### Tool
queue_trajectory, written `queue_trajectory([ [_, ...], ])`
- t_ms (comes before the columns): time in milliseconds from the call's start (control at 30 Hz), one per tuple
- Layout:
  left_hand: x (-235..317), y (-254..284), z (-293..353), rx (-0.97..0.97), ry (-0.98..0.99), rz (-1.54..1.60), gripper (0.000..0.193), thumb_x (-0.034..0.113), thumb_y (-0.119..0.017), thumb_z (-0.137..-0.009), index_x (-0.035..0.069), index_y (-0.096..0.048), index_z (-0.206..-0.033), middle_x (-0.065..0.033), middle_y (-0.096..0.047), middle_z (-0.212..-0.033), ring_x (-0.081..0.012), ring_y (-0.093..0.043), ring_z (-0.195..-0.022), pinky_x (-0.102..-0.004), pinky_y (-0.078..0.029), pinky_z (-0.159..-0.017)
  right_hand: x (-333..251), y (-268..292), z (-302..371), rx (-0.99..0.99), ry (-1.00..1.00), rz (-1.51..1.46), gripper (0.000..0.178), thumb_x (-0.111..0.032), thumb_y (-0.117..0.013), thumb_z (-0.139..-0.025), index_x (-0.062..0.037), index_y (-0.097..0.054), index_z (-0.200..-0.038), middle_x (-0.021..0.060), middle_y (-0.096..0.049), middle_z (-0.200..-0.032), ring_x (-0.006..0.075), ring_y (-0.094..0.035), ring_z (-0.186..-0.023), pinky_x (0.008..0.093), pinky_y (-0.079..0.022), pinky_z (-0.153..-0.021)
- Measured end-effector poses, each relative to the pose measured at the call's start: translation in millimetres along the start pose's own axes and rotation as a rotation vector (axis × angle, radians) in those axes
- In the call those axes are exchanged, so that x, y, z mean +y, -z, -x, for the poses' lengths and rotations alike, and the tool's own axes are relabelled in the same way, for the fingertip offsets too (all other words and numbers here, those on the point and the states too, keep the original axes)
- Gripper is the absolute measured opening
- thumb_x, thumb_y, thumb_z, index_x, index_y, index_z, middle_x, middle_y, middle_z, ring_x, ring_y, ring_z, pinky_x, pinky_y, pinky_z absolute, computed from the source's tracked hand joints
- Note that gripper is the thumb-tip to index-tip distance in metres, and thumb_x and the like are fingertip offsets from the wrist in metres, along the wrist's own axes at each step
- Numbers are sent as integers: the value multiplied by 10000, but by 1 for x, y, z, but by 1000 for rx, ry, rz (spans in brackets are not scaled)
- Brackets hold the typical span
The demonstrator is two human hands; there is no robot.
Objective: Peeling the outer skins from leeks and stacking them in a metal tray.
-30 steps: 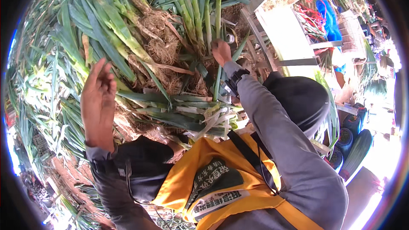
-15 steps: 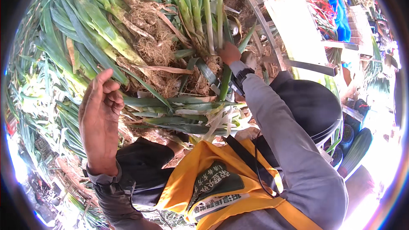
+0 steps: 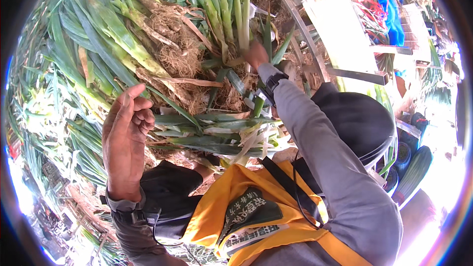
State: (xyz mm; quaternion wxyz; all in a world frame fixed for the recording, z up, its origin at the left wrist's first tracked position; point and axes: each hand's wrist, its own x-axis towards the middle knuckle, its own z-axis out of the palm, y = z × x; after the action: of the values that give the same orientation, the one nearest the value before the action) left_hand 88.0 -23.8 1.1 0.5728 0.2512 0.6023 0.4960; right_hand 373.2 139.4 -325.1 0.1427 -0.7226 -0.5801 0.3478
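My right hand is closed round the pale lower stem of a green onion, which stands upright against a small cluster of other green onions. The fingertips are partly hidden and slightly blurred. My left hand is raised on the left, holding nothing, with the index finger stretched out and the other fingers loosely bent. Beyond it lies a heap of green onions with tangled, soil-brown roots. Between my hands and my lap lie loose green leaves and pale peelings.
A white board with a metal frame stands at the upper right. Past it hang a blue glove-like item and red strands. My dark-clad knee is on the right. More green onions spread along the left.
My right hand has moved slightly left, bringing its green onion stem up against the neighbouring stalk. My left hand has shifted a little to the right.
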Motion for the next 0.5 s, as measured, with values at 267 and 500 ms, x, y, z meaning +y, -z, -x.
queue_trajectory([
  [267,-6,-6,0,-64,12,9,401,289,-557,-1001,-21,-582,-1254,-44,-665,-947,-102,-571,-790,-257,-457,-734,23,-12,18,-43,-42,-74,537,-364,-712,-756,9,-642,-1137,253,-681,-1036,385,-658,-989,438,-499,-854],
  [500,3,-1,1,-66,10,-80,366,276,-558,-995,2,-594,-1235,-57,-649,-1015,-104,-564,-816,-254,-445,-765,-11,4,20,29,-38,-218,481,-335,-697,-751,42,-643,-1045,198,-702,-924,331,-680,-842,392,-530,-756],
])
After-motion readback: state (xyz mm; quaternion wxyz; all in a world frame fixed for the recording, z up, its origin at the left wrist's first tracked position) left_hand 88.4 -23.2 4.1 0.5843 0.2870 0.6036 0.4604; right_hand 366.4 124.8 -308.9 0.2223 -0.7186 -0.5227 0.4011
